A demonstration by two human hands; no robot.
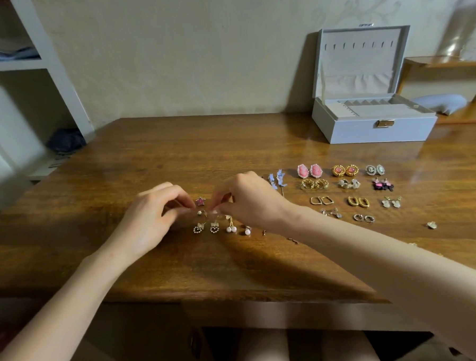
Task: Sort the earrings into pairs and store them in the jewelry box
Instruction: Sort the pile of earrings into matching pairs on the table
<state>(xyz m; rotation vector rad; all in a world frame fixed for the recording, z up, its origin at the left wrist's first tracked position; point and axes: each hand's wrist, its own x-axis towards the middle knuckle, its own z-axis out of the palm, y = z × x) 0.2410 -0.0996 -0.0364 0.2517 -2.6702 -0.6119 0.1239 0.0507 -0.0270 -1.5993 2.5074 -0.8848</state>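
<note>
1. A brown wooden table (147, 157) stands against a pale patterned wall. A white shelf unit (46, 66) is at the left.
2. The grey jewelry box (372, 129) sits at the back right of the table, with its lid standing open. I cannot see any earring inside it.
3. In front of the box, many earrings lie in tidy rows of two, for example the pink oval pair (309, 171) and the gold rectangular hoops (322, 200). I judge that most of the sorting is done.
4. A small group near the middle is not finished. A pink star earring (200, 201) lies alone. Near it are two heart-shaped pearl earrings (206, 228) side by side, the pearl drop earrings (231, 228) and a few tiny pieces. One gold piece (431, 224) lies apart at the far right.
5. The left hand (153, 215) and the right hand (249, 201) are both over this group. Their fingers are curled and the tips come close together near a small earring (201, 212) between them. This part is blurred, so I cannot tell whether either hand really pinches something.
6. What is left, in my judgement, is to match these last pieces and then to put every pair into the box, a step not yet begun.
</note>
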